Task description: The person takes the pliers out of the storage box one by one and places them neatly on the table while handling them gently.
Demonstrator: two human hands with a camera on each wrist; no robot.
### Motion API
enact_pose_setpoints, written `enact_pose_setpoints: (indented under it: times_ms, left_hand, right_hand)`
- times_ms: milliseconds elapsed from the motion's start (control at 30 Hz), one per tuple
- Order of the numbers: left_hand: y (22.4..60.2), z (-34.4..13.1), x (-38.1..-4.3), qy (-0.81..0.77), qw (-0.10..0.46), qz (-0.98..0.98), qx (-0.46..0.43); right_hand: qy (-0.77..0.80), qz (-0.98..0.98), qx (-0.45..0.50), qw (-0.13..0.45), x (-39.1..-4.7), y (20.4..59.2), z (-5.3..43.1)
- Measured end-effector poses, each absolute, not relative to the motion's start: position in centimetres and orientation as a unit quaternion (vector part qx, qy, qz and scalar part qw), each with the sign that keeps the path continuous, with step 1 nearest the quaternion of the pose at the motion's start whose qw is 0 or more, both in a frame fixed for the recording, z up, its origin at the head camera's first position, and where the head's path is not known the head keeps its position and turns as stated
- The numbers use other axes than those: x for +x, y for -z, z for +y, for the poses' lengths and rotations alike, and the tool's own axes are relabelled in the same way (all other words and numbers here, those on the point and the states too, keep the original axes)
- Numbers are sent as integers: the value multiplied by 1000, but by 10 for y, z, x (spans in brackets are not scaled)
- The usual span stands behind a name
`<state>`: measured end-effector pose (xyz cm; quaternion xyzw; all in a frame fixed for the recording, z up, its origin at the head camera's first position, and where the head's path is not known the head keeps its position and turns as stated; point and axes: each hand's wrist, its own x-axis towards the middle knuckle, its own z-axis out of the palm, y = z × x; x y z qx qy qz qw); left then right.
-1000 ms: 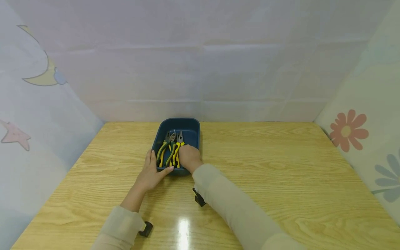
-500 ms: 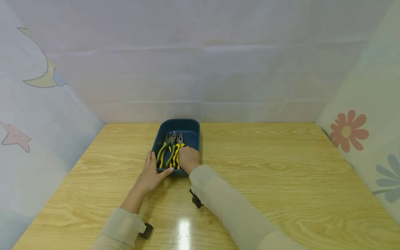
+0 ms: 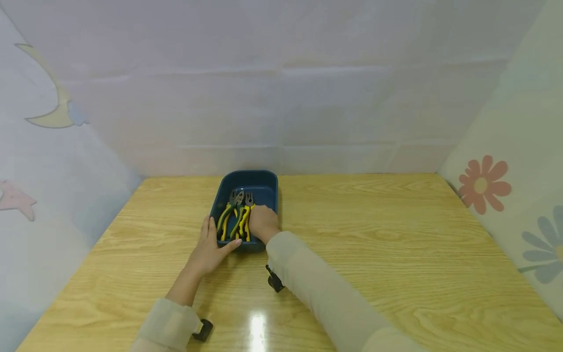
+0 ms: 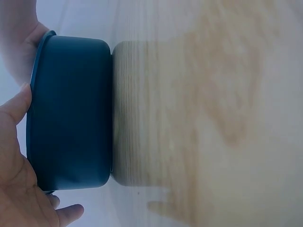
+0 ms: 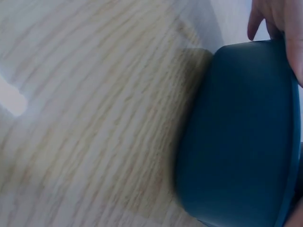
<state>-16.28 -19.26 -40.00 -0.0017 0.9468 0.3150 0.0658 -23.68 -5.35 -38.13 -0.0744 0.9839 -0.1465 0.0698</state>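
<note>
now blunter-tipped pliers beside right hand

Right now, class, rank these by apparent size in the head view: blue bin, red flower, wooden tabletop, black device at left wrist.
Largest: wooden tabletop
blue bin
red flower
Smallest: black device at left wrist

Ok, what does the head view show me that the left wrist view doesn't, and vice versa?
Head view only: the pliers inside the bin, the right sleeve, and the printed red flower and yellow moon.

Left wrist view only: the bin's outer wall broadside, down to where its base meets the wood; the head view catches just a strip.

Both: the bin, the left hand touching it, at least part of the right hand, and the table.
</note>
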Motion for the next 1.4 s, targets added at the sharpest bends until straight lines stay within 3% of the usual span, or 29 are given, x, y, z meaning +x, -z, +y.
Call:
enact_pose_setpoints:
  times_ms: [567,833,1400]
  left_hand:
    - [400,-193,-159,-317,66,946,2]
    - [398,-192,-159,-317,65,946,6]
    - [397,-191,-161,-317,59,947,5]
  right_hand:
    - [357,915,-8,189,-242,367,-43]
    - [428,881,53,196,-243,363,-45]
    - [428,885,56,174,-239,361,-43]
